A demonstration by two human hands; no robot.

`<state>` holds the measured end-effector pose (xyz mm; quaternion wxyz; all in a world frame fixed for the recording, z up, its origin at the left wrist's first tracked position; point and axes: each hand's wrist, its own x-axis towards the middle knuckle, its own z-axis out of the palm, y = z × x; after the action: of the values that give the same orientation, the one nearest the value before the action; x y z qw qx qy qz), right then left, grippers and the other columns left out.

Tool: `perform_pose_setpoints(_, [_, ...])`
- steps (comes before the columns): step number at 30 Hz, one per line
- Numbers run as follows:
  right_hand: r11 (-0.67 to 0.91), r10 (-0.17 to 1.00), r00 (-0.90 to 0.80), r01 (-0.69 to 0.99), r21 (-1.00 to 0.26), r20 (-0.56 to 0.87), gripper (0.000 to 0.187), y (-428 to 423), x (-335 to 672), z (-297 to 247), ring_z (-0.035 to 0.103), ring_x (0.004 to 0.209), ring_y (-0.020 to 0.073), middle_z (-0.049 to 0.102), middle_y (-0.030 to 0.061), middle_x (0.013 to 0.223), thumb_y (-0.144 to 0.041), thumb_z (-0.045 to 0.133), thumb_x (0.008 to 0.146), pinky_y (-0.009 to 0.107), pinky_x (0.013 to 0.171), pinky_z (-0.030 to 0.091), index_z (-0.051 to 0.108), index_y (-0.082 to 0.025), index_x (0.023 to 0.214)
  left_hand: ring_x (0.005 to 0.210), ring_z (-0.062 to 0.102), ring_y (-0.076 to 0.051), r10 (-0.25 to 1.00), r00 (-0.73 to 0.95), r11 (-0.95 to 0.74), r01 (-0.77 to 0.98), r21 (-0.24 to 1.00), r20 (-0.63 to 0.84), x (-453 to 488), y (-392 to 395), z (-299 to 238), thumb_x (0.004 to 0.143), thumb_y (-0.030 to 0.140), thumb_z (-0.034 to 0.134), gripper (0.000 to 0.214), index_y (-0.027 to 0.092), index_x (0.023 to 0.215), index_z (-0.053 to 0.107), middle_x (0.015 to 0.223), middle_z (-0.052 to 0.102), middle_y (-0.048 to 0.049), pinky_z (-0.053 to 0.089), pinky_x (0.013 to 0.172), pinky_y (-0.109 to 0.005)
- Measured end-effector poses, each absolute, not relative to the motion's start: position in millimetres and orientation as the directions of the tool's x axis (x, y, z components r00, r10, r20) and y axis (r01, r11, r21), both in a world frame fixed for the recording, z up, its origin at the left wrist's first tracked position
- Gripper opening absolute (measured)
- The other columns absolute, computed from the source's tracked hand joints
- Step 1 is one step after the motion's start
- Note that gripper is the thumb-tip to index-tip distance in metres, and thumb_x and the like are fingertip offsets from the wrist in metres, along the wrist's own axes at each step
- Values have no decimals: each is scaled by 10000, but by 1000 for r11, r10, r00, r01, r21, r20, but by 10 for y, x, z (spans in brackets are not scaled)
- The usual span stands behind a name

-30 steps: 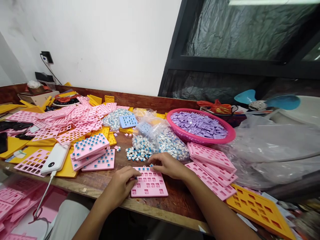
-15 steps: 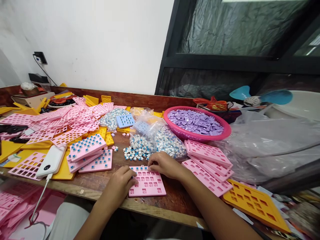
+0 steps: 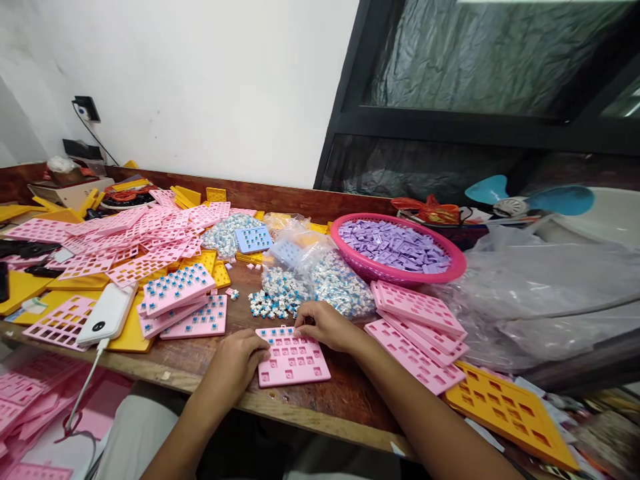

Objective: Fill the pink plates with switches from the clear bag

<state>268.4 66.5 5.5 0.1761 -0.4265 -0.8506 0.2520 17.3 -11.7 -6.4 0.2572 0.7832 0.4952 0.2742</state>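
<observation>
A small pink plate with square holes [image 3: 295, 363] lies flat on the wooden bench in front of me. My left hand [image 3: 239, 363] rests on its left edge with the fingers curled against it. At the plate's top right corner my right hand [image 3: 325, 324] has its fingers bent and pinched; what they hold is too small to make out. Several blue-and-white switches sit in the plate's top row. A loose heap of the same switches [image 3: 274, 303] lies just beyond the plate, beside an open clear bag of switches [image 3: 334, 280].
A pink basket of purple keycaps [image 3: 397, 248] stands behind right. Stacked pink plates [image 3: 417, 327] and a yellow plate [image 3: 510, 410] lie right. Left are filled pink plates [image 3: 180, 297], a white power bank [image 3: 107, 313] with cable, and heaps of pink and yellow plates [image 3: 125, 243].
Both hands stayed on the pink plate; my right hand shifted slightly along its top edge. The view swung a little left, then back.
</observation>
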Motion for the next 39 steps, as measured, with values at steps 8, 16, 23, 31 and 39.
perform_pose_setpoints(8, [504,832,-552,713,-488,51,77,622,2619,134,619,756,160,709,4,802,-127,753,798,250,668,380,717,-183,759,983,629,-226,927,351,-372,828,420,130,327,-186,-32,1004,169,493,255,187,910,730,973,684,-64,462,869,-326])
perform_pose_setpoints(16, [528,825,-562,733,-429,56,53,570,2647,180,649,780,173,731,20,818,-172,733,840,253,703,411,732,-190,790,972,602,-212,914,367,-405,795,452,172,280,-197,-138,1018,180,467,212,203,999,677,1025,655,-58,465,884,-326])
perform_pose_setpoints(23, [480,849,-526,736,-478,42,70,607,2635,148,655,790,186,744,32,827,-159,737,829,263,711,429,758,-196,774,1007,597,-240,912,398,-406,846,346,97,304,-168,-19,1020,186,473,201,197,995,673,1024,654,-62,451,862,-350])
perform_pose_setpoints(31, [446,857,-514,705,-551,36,46,646,2638,94,642,760,184,725,32,804,-171,774,781,273,698,443,759,-187,740,991,611,-228,908,417,-404,850,337,37,318,-147,14,1008,157,463,218,189,953,671,1025,654,-71,450,854,-325])
perform_pose_setpoints(39, [488,858,-483,661,-571,174,106,781,2892,156,656,765,180,738,40,860,-213,663,861,281,725,469,762,-176,862,998,626,-278,898,436,-420,890,179,-62,446,-186,254,901,0,484,270,138,1014,686,1045,677,-130,473,791,-340])
